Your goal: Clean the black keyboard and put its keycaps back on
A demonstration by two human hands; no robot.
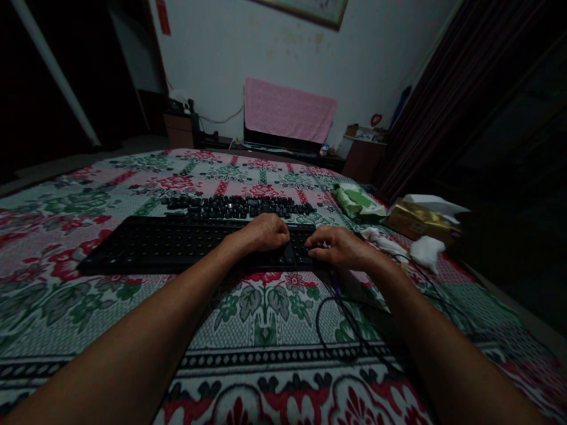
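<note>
A black keyboard frame [168, 243] lies across a flowered bedspread [266, 319]; most of its keys seem to be off. Behind it lies a heap of loose black keycaps [239, 206]. My left hand [263, 232] rests on the keyboard's right part, fingers curled into a loose fist. My right hand [339, 246] is at the keyboard's right end, fingertips pinched down on the keys there. What either hand holds is too small and dark to name.
A black cable [349, 330] loops on the bedspread below my right hand. To the right lie a green packet [358, 202], a golden box [414, 221] and white wads [425, 251]. A pink cloth [287, 111] covers a screen by the far wall.
</note>
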